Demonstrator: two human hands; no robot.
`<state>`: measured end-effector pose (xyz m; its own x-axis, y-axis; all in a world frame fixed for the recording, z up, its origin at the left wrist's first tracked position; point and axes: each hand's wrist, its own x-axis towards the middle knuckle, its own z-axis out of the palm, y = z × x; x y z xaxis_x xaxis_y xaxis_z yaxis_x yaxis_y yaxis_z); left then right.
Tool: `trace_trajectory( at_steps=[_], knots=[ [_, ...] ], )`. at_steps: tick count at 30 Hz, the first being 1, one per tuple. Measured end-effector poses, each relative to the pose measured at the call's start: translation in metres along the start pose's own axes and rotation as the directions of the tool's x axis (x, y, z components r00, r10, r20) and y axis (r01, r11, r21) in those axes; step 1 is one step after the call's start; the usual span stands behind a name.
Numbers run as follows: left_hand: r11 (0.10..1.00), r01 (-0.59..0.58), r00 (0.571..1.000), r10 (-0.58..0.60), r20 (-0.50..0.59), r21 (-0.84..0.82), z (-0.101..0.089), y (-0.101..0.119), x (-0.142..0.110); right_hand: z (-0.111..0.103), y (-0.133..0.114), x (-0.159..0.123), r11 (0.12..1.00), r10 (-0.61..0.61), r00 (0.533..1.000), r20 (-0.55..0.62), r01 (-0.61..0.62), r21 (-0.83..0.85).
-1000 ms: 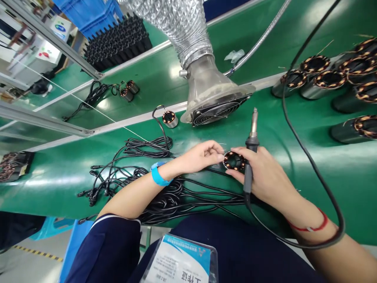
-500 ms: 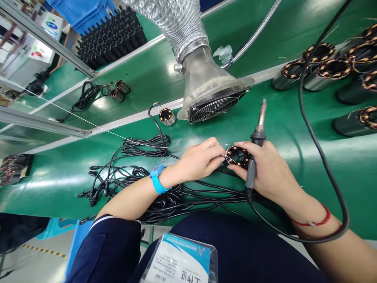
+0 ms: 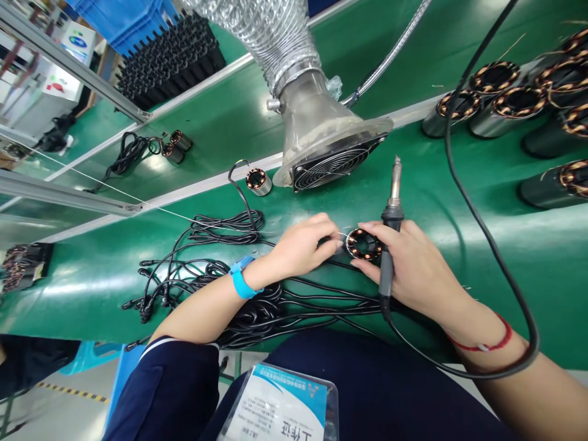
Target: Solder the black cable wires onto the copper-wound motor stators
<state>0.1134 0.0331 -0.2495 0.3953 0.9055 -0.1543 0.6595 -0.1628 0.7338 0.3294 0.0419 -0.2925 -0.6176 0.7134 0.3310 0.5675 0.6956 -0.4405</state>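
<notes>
My right hand (image 3: 408, 263) is closed round a soldering iron (image 3: 388, 269), its metal tip pointing up and away from me. The thumb and a finger of that hand also grip a ring-shaped motor stator (image 3: 351, 248) with copper windings, its open end facing up. Just left of the stator, my left hand (image 3: 305, 248) is closed in a pinch. A thin pale wire (image 3: 220, 226) stretches from the upper left into this hand, and its end sticks out close to the stator's rim. The exact grip of the left fingertips is partly hidden.
A fume hood with a fan grille (image 3: 337, 165) hangs ahead. Black cables (image 3: 248, 306) lie coiled under my left forearm. One wired stator (image 3: 258, 182) stands by the rail; several more (image 3: 519, 104) stand at right. The iron's cord (image 3: 487, 220) loops round the right side.
My left hand has drawn slightly left, away from the stator's rim, opening a small gap. The right hand, with iron and stator, has shifted a little left in view.
</notes>
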Motion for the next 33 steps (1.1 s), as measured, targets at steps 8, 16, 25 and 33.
trace_trajectory(
  at_steps=[8, 16, 25, 33],
  knots=[
    [0.737, 0.31, 0.945, -0.171, 0.277, -0.601, -0.009, -0.009, 0.006, 0.0, 0.002, -0.001, 0.999, 0.043, 0.999, 0.023, -0.043, 0.013],
    [0.565, 0.318, 0.947, -0.219, 0.234, -0.761, 0.006, 0.001, 0.011, 0.0, 0.001, 0.001, 0.999, 0.022, 1.0, 0.014, -0.023, 0.029],
    [0.887, 0.214, 0.963, -0.122, 0.239, -0.409, -0.001, -0.008, 0.001, -0.003, 0.01, 0.0, 0.995, 0.091, 0.996, 0.007, -0.091, 0.042],
    [0.947, 0.161, 0.981, -0.123, 0.149, -0.277, 0.002, -0.001, 0.0, -0.001, 0.007, 0.0, 0.997, 0.07, 0.998, 0.003, -0.07, 0.023]
  ],
)
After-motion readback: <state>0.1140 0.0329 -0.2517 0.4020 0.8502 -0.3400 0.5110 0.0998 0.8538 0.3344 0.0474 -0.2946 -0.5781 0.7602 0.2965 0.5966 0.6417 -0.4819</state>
